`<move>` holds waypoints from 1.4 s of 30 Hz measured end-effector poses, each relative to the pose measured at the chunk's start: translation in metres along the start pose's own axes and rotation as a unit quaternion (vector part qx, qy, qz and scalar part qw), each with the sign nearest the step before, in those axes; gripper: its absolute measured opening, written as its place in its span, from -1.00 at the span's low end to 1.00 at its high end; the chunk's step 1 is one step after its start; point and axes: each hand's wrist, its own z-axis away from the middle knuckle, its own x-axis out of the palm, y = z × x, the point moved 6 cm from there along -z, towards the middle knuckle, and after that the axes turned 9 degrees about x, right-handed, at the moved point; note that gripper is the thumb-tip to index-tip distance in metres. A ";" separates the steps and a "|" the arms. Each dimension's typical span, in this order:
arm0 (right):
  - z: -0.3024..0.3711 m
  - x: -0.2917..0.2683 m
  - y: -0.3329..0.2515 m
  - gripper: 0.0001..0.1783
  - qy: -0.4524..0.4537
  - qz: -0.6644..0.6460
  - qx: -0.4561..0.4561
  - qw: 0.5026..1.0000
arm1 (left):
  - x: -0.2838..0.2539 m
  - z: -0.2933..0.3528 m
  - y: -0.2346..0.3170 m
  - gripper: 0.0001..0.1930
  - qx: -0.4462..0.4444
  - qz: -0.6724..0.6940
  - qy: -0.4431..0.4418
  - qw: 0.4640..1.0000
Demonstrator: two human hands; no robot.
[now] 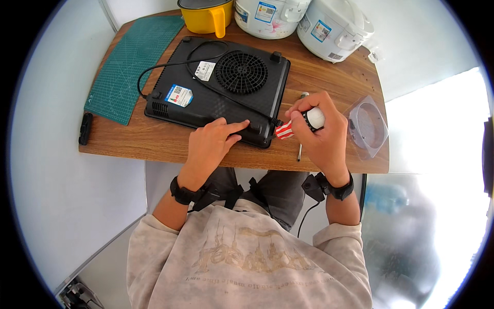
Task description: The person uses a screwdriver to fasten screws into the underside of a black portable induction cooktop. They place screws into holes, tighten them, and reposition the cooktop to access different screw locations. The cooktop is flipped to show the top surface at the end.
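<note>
A black induction cooker (206,85) lies upside down on the table, its round fan grille (241,72) facing up. Its black power cord (226,92) loops over the underside. My left hand (213,141) rests at the cooker's near edge, index finger stretched out to a black foot (254,127) near the near right corner. My right hand (323,131) is closed around a red-and-white striped tool (284,130) with a rounded white end, its narrow part toward that corner. What the tip touches is too small to tell. A screwdriver (300,152) lies partly hidden by my right hand.
Right of my right hand sits a clear plastic tray (368,126) holding small dark bits. A green cutting mat (131,64) covers the left side, with a black object (86,129) at its corner. A yellow pot (206,18) and two white rice cookers (267,23) stand behind.
</note>
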 end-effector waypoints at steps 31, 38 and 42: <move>0.009 0.002 -0.036 -0.56 -0.105 0.098 -0.084 0.986 | 0.000 -0.001 -0.001 -0.61 0.008 0.018 -0.013 1.000; 0.013 -0.011 -0.047 -0.54 -0.037 0.185 -0.155 0.970 | -0.020 -0.020 0.000 -0.73 0.030 0.051 -0.033 0.998; 0.012 -0.008 -0.045 -0.57 -0.019 0.108 -0.131 0.985 | -0.029 -0.047 0.016 -0.82 0.121 0.045 0.090 0.987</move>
